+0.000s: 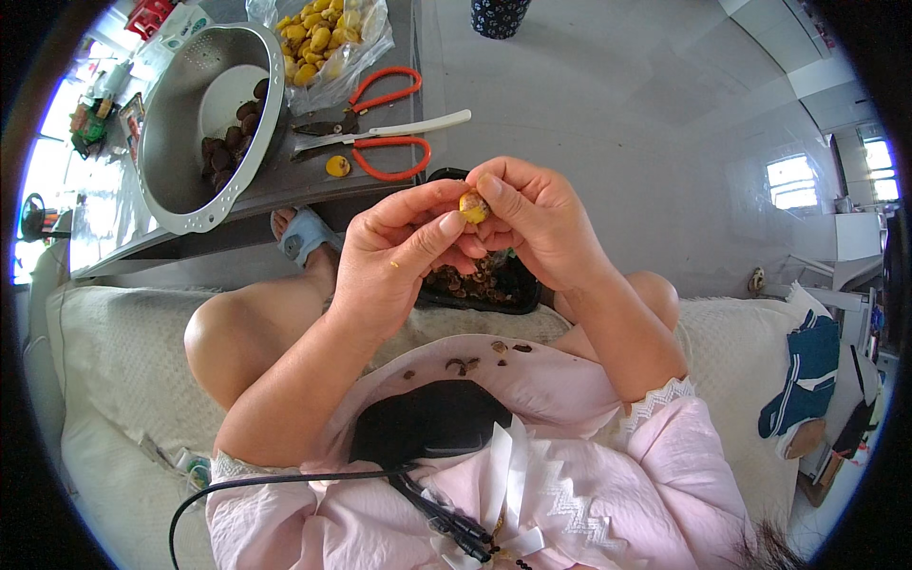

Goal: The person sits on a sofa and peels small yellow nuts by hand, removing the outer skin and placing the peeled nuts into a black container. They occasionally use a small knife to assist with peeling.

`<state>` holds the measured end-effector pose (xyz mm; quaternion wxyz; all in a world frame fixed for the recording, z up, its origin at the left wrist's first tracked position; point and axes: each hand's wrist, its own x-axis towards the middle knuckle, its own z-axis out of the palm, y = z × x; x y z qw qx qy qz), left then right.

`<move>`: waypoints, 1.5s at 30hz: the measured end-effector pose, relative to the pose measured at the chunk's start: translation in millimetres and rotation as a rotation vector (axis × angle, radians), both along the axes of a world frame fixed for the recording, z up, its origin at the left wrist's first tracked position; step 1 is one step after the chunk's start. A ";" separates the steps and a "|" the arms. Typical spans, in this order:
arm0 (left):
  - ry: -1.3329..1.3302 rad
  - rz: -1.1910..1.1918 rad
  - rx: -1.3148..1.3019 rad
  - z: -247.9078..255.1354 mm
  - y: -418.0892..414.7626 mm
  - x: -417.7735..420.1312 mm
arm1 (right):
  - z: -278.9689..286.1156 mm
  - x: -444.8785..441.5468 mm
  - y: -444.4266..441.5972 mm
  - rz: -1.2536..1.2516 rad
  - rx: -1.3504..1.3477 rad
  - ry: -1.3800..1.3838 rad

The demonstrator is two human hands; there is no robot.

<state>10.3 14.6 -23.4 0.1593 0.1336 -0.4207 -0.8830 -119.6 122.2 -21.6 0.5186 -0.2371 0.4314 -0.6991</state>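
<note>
A yellow peeled chestnut (pixel 474 206) with a brown patch is pinched between the fingertips of my left hand (pixel 406 249) and my right hand (pixel 541 221), above the lap. Below them, partly hidden by the hands, a black container (pixel 526 288) holds brown shell scraps. On the dark table, scissors with red handles (pixel 392 158) lie with a white-handled knife (pixel 420 126) across them, beside a single yellow nut (pixel 338 166). A metal colander (pixel 262 160) holds several dark brown nuts, and a clear plastic bag (pixel 377 43) holds many yellow ones.
The dark table's edge (pixel 313 194) runs at the front left. Brown shell bits (pixel 463 367) lie on the pink garment over the lap. A black cable (pixel 285 479) crosses the garment. A dark patterned bin (pixel 499 18) stands on the floor at the top.
</note>
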 end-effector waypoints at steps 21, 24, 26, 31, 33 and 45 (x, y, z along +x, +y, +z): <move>0.067 0.273 -1.064 7.7 -10.9 0.9 | 3.7 -0.1 2.0 0.017 0.048 -0.025; 0.044 0.264 -1.116 11.3 -11.1 0.6 | 5.1 0.2 2.3 -0.001 0.076 0.048; 0.039 0.262 -1.120 10.7 -11.4 1.3 | 5.9 1.1 2.0 -0.011 0.082 0.064; -0.004 0.252 -1.130 11.0 -10.9 1.9 | 5.3 0.3 1.4 0.012 0.060 0.056; -0.016 0.249 -1.146 11.1 -10.9 2.0 | 5.8 0.1 1.7 0.006 0.066 0.097; 0.081 0.331 -1.278 14.1 -12.8 -0.1 | 9.8 1.3 2.8 0.082 0.075 0.126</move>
